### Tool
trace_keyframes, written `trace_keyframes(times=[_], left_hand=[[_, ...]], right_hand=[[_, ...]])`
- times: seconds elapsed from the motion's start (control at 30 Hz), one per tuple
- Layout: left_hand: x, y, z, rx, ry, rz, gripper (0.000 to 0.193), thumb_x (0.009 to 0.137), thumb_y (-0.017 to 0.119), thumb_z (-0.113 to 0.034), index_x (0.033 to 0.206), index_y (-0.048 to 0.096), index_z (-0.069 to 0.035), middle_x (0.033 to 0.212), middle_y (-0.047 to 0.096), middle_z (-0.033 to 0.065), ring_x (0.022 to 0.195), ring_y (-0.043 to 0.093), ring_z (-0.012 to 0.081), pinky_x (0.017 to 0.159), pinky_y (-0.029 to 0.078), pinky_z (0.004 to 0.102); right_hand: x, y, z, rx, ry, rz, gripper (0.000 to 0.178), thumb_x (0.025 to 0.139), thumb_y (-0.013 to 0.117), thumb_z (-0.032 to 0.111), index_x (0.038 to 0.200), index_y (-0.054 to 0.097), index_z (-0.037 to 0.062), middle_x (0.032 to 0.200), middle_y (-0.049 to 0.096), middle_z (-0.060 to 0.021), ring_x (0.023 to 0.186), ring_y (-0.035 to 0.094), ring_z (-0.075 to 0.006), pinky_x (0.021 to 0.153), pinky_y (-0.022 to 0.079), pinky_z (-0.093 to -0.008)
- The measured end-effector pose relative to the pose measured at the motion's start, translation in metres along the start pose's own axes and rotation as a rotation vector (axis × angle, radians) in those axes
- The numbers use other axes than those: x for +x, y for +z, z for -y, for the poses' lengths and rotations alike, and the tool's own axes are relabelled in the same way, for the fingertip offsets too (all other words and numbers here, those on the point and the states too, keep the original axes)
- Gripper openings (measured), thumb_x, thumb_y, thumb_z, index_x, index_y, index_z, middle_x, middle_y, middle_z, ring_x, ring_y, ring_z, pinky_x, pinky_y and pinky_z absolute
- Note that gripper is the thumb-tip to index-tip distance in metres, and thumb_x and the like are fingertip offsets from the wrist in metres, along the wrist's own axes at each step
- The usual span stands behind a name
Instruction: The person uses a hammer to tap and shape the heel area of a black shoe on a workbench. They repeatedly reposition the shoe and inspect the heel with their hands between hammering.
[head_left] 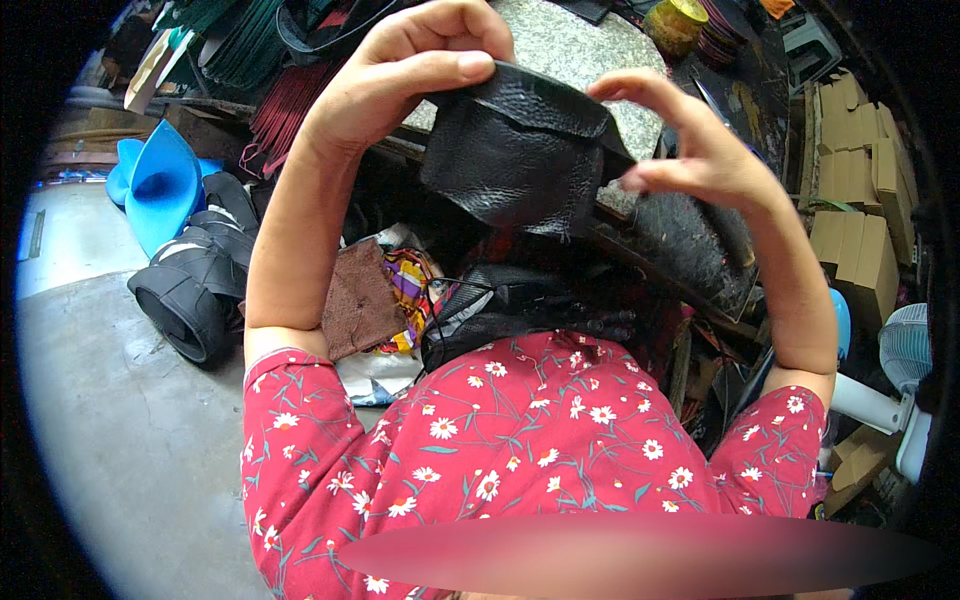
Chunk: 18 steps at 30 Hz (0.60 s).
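Note:
A black textured leather piece, with a folded band along its upper edge, hangs in front of me above the work surface. My left hand is closed on its upper left edge, thumb lying along the front and fingers curled behind. My right hand is at the piece's right end, thumb and forefinger spread apart. Its forefinger tip is by the upper right edge and its thumb is by the lower right corner; whether they touch the leather I cannot tell. Behind the leather lies a speckled stone slab.
Past the slab stands a yellowish can. Cardboard boxes and a fan are on the right. At left, blue curved sheets and a black rolled bundle rest near the grey floor. A brown cloth piece lies below my left forearm.

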<state>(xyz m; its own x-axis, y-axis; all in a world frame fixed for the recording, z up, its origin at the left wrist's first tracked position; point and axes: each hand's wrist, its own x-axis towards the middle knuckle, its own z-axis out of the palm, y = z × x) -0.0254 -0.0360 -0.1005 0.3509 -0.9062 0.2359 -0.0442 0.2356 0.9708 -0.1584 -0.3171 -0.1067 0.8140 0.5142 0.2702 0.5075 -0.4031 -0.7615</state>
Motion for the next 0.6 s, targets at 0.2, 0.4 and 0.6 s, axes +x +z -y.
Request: trace_keyframes(times=[0.2,0.4,0.6], left_hand=[[0.010,0.018,-0.005,0.234,0.049,-0.087,0.029,0.093,0.068,-0.020,0.116,0.061,-0.004,0.095,0.065,-0.0010,0.092,0.059,0.0054,0.082,0.046,0.0216],[0.021,0.074,0.013,0.663,-0.006,-0.070,0.032,0.089,0.070,-0.011,0.118,0.060,-0.002,0.096,0.065,0.0024,0.090,0.059,0.0096,0.080,0.047,0.0252],[0.005,0.085,0.016,1.006,0.060,-0.163,0.022,0.088,0.066,-0.017,0.107,0.064,-0.006,0.083,0.065,0.0107,0.071,0.065,0.0214,0.067,0.051,0.0328]], right_hand=[[-0.006,-0.014,0.010,0.073,0.196,-0.316,0.017,0.091,0.064,0.007,0.106,0.066,-0.0006,0.095,0.064,-0.0011,0.091,0.059,-0.0086,0.084,0.047,-0.0239],[-0.006,-0.004,0.017,-0.350,0.091,-0.220,0.019,0.082,0.071,0.010,0.099,0.066,0.0015,0.078,0.063,-0.0055,0.074,0.060,-0.0109,0.070,0.050,-0.0285],[-0.016,-0.008,0.020,-0.107,0.286,0.016,0.017,0.080,0.068,0.002,0.096,0.064,-0.0031,0.085,0.062,-0.0037,0.082,0.057,-0.0097,0.076,0.046,-0.0241]])
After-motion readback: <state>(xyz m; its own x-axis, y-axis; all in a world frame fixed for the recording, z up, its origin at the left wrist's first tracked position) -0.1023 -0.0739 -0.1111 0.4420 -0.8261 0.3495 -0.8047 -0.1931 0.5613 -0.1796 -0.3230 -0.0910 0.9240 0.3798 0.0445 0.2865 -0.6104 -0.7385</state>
